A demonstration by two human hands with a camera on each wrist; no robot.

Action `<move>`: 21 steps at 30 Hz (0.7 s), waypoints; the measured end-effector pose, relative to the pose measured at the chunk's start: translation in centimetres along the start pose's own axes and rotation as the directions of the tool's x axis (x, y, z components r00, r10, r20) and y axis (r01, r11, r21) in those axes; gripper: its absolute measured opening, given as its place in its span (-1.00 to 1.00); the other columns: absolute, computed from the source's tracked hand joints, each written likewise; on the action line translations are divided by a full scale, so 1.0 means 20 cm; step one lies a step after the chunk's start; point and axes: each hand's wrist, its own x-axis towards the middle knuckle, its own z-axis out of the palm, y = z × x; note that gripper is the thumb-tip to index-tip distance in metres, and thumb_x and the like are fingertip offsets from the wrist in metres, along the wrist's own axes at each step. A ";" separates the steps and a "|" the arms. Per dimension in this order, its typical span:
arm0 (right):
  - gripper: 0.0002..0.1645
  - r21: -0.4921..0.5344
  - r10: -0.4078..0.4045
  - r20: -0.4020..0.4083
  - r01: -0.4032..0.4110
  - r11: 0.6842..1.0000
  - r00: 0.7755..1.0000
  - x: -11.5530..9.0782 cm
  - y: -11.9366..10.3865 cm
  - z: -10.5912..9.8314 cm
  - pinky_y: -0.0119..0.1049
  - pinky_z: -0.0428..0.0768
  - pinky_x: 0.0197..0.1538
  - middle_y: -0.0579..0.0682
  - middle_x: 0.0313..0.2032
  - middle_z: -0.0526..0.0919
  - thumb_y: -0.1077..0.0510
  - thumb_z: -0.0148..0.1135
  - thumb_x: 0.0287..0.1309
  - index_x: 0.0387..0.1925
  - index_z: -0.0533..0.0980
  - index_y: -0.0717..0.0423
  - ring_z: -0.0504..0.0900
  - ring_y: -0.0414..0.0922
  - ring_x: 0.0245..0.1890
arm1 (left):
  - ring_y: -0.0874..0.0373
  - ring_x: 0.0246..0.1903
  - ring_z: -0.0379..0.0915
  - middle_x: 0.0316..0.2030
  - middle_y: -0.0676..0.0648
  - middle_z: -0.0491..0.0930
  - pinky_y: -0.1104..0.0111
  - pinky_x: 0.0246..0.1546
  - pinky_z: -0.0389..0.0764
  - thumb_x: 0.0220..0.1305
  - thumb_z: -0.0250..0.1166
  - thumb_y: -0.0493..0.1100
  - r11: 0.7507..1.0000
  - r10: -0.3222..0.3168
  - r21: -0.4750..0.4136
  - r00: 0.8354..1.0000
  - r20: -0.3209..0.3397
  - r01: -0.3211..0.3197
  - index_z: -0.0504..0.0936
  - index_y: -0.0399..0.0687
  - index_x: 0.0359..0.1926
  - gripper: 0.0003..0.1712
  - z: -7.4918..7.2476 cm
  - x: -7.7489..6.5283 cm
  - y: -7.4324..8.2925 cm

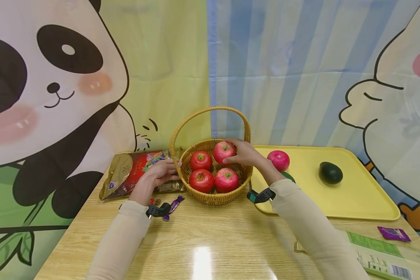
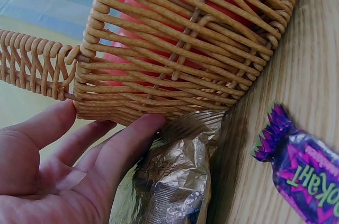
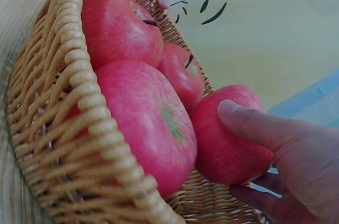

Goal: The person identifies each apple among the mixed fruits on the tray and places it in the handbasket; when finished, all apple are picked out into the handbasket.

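A wicker basket (image 1: 215, 199) with a tall arched handle stands on the wooden table. In its back right part, my right hand (image 1: 245, 152) grips a red apple (image 1: 221, 152), with the thumb across its side in the right wrist view. Beside it in the basket are two deep red apples, one at the back left (image 1: 201, 160) and one at the front left (image 1: 201, 181), and a pinkish apple (image 1: 226, 180) at the front right. My left hand (image 1: 160, 172) has its fingertips at the basket's left wall near the handle's base, fingers extended, over a foil bag (image 2: 175, 181).
The red and gold bag (image 1: 133, 175) lies left of the basket, with a purple wrapped candy (image 1: 175, 204) in front. On the right, a yellow tray (image 1: 357, 194) bears a pink apple (image 1: 279, 160), an avocado (image 1: 330, 173) and a partly hidden green item (image 1: 287, 177). Packaging (image 1: 381, 252) lies front right.
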 end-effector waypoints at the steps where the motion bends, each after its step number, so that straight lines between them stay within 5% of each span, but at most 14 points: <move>1: -0.03 0.005 0.008 -0.002 -0.008 1.000 1.000 0.01 0.00 0.01 0.04 0.42 0.32 0.19 0.25 0.47 -0.07 0.48 -0.01 0.36 0.29 0.19 0.45 0.13 0.25 | -0.25 0.40 0.06 0.42 -0.44 0.08 0.03 0.24 0.46 0.51 -0.08 -0.30 1.000 0.000 0.000 1.000 -0.001 0.000 0.07 -0.43 0.44 -0.44 0.00 0.00 0.00; 7: -0.05 0.037 0.066 -0.021 -0.065 0.997 0.998 0.06 0.00 0.06 0.01 0.43 0.32 0.17 0.23 0.49 -0.05 0.48 -0.01 0.36 0.30 0.17 0.47 0.11 0.23 | -0.25 0.41 0.05 0.42 -0.43 0.07 -0.08 0.33 0.30 0.52 -0.09 -0.30 1.000 0.001 -0.006 1.000 -0.009 -0.001 0.05 -0.43 0.44 -0.43 -0.01 0.01 -0.01; 21: -0.06 0.063 0.116 -0.040 -0.113 0.992 0.992 0.14 0.01 0.16 -0.02 0.39 0.35 0.22 0.23 0.48 0.01 0.46 0.02 0.37 0.27 0.24 0.45 0.13 0.24 | -0.24 0.38 0.14 0.39 -0.43 0.15 0.07 0.19 0.52 0.51 -0.04 -0.27 1.000 -0.004 0.010 1.000 -0.026 0.004 0.13 -0.39 0.42 -0.45 -0.01 0.01 -0.01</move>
